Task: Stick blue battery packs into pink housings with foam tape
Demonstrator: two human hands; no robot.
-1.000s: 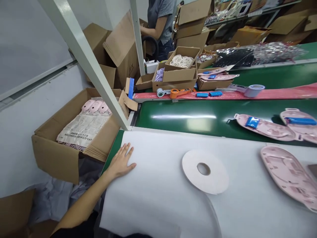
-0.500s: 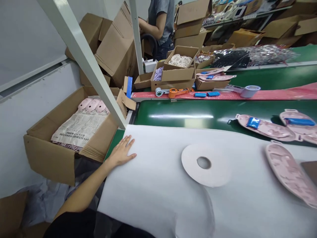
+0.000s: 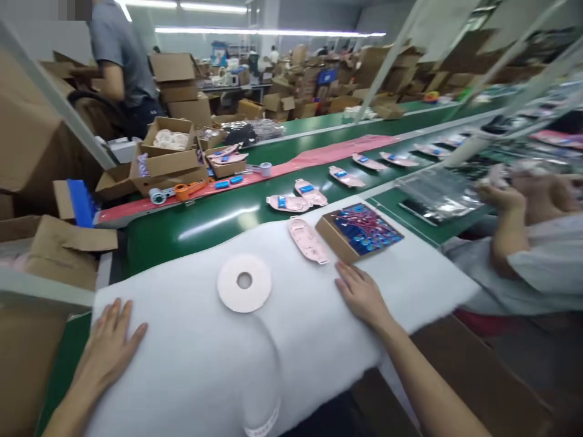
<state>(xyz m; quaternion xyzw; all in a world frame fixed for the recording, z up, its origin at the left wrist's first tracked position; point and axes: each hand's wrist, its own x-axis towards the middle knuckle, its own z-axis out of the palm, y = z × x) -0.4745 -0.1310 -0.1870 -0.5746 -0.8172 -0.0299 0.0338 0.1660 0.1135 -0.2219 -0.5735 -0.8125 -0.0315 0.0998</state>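
My left hand (image 3: 109,349) lies flat and open on the left end of a white foam sheet (image 3: 200,358) that covers the near bench. My right hand (image 3: 362,295) rests open on the same sheet, fingers stretched toward a pink plastic shell (image 3: 307,240) and a shallow brown tray (image 3: 359,233) of blue and red parts. Between my hands sits a flat pale roll of tape (image 3: 245,283) with a hole in its middle. Neither hand holds anything.
A green conveyor belt (image 3: 200,221) runs behind the sheet, carrying pink shells with blue parts (image 3: 296,199). Open cardboard boxes (image 3: 168,159) and an orange tool (image 3: 189,189) stand beyond it. A person in grey (image 3: 121,60) stands at the back left. A co-worker's arm (image 3: 507,224) works at the right.
The view has swung right and up, showing the long belt and the co-worker. My right hand is now in view on the sheet. My left hand stays flat on the sheet's left end.
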